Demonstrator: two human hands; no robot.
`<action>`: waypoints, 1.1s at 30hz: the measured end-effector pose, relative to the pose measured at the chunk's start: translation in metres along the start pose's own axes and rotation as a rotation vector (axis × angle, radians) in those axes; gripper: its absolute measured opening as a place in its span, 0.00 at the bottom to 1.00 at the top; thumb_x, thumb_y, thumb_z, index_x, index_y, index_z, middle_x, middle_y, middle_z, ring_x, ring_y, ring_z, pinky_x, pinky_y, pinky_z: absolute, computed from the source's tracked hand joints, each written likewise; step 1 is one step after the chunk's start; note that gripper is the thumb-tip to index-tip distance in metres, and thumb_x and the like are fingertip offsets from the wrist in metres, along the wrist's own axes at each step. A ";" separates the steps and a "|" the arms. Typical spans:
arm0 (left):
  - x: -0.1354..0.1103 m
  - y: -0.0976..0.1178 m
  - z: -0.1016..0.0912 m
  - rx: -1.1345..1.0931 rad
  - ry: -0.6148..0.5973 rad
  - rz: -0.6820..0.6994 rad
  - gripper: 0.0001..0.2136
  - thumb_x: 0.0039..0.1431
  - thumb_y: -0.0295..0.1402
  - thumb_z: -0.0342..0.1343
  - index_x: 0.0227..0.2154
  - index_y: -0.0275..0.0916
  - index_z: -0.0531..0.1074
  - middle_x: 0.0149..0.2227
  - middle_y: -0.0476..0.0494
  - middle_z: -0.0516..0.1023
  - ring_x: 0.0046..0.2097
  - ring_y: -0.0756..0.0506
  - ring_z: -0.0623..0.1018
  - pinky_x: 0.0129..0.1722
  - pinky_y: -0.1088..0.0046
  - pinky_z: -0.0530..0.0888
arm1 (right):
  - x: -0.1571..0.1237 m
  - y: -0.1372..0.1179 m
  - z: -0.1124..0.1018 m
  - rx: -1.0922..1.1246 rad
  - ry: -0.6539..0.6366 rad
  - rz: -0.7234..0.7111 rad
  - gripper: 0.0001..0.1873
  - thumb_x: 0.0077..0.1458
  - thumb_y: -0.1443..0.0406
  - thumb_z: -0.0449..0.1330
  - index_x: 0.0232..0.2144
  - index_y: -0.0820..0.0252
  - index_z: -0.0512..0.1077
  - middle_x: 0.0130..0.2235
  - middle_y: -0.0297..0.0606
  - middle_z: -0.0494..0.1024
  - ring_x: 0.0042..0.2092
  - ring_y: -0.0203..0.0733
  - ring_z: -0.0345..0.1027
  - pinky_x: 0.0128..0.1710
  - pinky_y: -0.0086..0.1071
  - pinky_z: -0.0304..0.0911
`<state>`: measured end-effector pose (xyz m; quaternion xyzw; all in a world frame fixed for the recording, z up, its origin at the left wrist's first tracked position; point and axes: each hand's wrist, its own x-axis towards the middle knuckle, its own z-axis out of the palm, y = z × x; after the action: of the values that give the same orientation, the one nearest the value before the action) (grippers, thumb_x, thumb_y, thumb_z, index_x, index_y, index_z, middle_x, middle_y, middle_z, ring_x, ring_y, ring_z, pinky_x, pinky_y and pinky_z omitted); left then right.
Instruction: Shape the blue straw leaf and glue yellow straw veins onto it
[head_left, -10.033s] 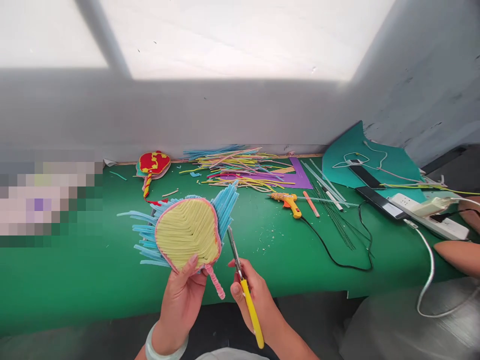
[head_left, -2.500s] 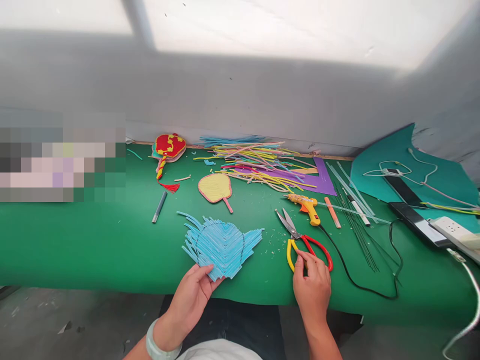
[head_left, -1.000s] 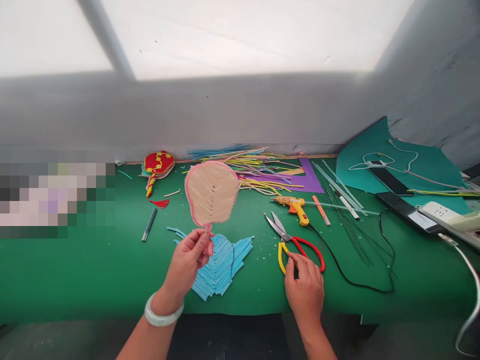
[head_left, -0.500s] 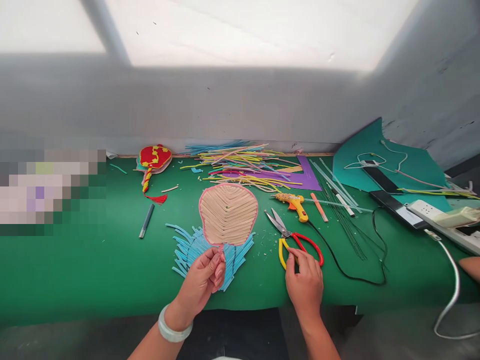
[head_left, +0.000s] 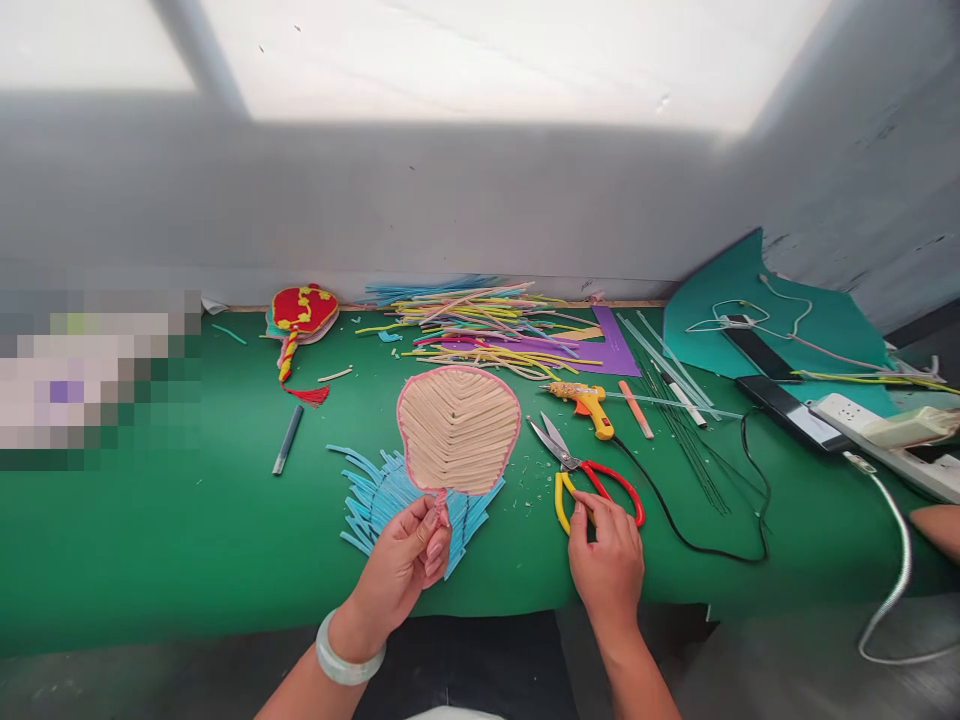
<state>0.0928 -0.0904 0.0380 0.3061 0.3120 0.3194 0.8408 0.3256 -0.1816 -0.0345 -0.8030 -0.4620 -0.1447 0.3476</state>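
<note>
Above green tabletop (head_left: 187, 540), left hand (head_left: 401, 565) pinched beige fan (head_left: 459, 430); right hand (head_left: 609, 562) touched scissors (head_left: 562, 456), grip unclear — pushing could jolt glue gun (head_left: 592, 403).

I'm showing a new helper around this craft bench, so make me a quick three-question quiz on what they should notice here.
1. Multiple choice: what is the left hand holding?
A) a hot glue gun
B) the pink handle of a pipe-cleaner fan
C) a red tassel

2. True or false: the scissors touched by the right hand are fully closed.

3. Fill in the colour: on the green table, partly hidden from view by the raised fan and the left hand, lies a ragged-edged sheet of ____ pipe cleaners.

Key: 1. B. 2. False; they stand open. 3. Blue.
</note>
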 end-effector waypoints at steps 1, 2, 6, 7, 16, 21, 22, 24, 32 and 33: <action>0.000 0.000 0.000 -0.001 -0.002 -0.003 0.16 0.54 0.43 0.64 0.28 0.38 0.65 0.18 0.58 0.59 0.18 0.58 0.56 0.17 0.82 0.53 | 0.000 0.000 0.000 0.000 0.001 0.000 0.18 0.66 0.60 0.48 0.40 0.61 0.77 0.40 0.46 0.79 0.43 0.47 0.69 0.45 0.39 0.61; 0.000 0.000 0.000 -0.002 -0.003 -0.004 0.16 0.54 0.43 0.64 0.28 0.38 0.65 0.18 0.58 0.58 0.18 0.58 0.56 0.17 0.82 0.53 | 0.000 0.000 0.000 -0.003 0.003 -0.001 0.18 0.66 0.61 0.48 0.40 0.61 0.77 0.40 0.46 0.79 0.43 0.47 0.69 0.45 0.39 0.61; 0.000 0.001 0.002 -0.009 -0.008 -0.005 0.16 0.53 0.43 0.66 0.28 0.38 0.66 0.18 0.58 0.59 0.17 0.58 0.56 0.16 0.82 0.53 | 0.000 0.000 0.000 -0.022 0.014 -0.007 0.18 0.66 0.61 0.48 0.40 0.61 0.76 0.40 0.46 0.80 0.43 0.47 0.70 0.44 0.38 0.61; 0.000 0.001 0.002 -0.006 -0.007 0.000 0.16 0.53 0.42 0.66 0.28 0.38 0.66 0.18 0.58 0.60 0.17 0.58 0.57 0.16 0.82 0.54 | 0.000 -0.001 0.000 -0.025 0.017 -0.007 0.18 0.66 0.61 0.48 0.40 0.62 0.76 0.40 0.46 0.80 0.42 0.47 0.70 0.44 0.38 0.60; -0.003 0.009 -0.002 0.230 0.164 0.239 0.17 0.51 0.46 0.66 0.29 0.38 0.70 0.23 0.51 0.72 0.25 0.52 0.70 0.23 0.77 0.68 | 0.001 -0.003 -0.001 -0.027 0.029 -0.015 0.17 0.66 0.61 0.49 0.40 0.62 0.77 0.39 0.45 0.80 0.42 0.47 0.70 0.43 0.38 0.61; -0.003 0.012 -0.005 0.369 0.283 0.361 0.15 0.53 0.45 0.65 0.29 0.38 0.71 0.25 0.50 0.74 0.29 0.50 0.72 0.31 0.74 0.72 | 0.001 -0.004 -0.001 -0.021 0.037 0.002 0.19 0.66 0.60 0.48 0.39 0.63 0.77 0.40 0.47 0.80 0.41 0.48 0.71 0.42 0.38 0.61; -0.003 0.012 -0.005 0.389 0.312 0.369 0.16 0.52 0.46 0.65 0.28 0.38 0.71 0.25 0.49 0.75 0.29 0.50 0.73 0.31 0.74 0.72 | 0.001 -0.004 -0.001 -0.019 0.036 0.001 0.19 0.66 0.60 0.48 0.40 0.63 0.77 0.40 0.47 0.80 0.41 0.48 0.71 0.43 0.38 0.61; -0.002 0.012 -0.004 0.420 0.366 0.368 0.17 0.50 0.47 0.66 0.28 0.38 0.71 0.25 0.48 0.75 0.30 0.49 0.74 0.31 0.73 0.73 | 0.001 -0.003 0.000 -0.023 0.033 -0.001 0.18 0.66 0.61 0.49 0.40 0.63 0.77 0.40 0.47 0.80 0.41 0.48 0.71 0.43 0.38 0.61; 0.001 0.008 -0.007 0.383 0.480 0.359 0.19 0.45 0.48 0.68 0.28 0.38 0.70 0.24 0.50 0.76 0.28 0.49 0.76 0.31 0.73 0.75 | 0.002 -0.002 -0.001 -0.040 0.047 -0.044 0.17 0.65 0.62 0.50 0.39 0.63 0.77 0.39 0.45 0.80 0.42 0.47 0.71 0.42 0.38 0.61; 0.002 0.007 -0.008 0.377 0.481 0.359 0.19 0.44 0.47 0.68 0.28 0.38 0.70 0.24 0.50 0.76 0.28 0.49 0.76 0.31 0.73 0.75 | 0.002 -0.003 -0.002 -0.039 0.046 -0.045 0.17 0.65 0.62 0.50 0.39 0.63 0.77 0.39 0.45 0.80 0.42 0.47 0.71 0.42 0.38 0.61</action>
<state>0.0856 -0.0821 0.0379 0.4218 0.4956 0.4618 0.6027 0.3247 -0.1803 -0.0310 -0.7956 -0.4688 -0.1799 0.3390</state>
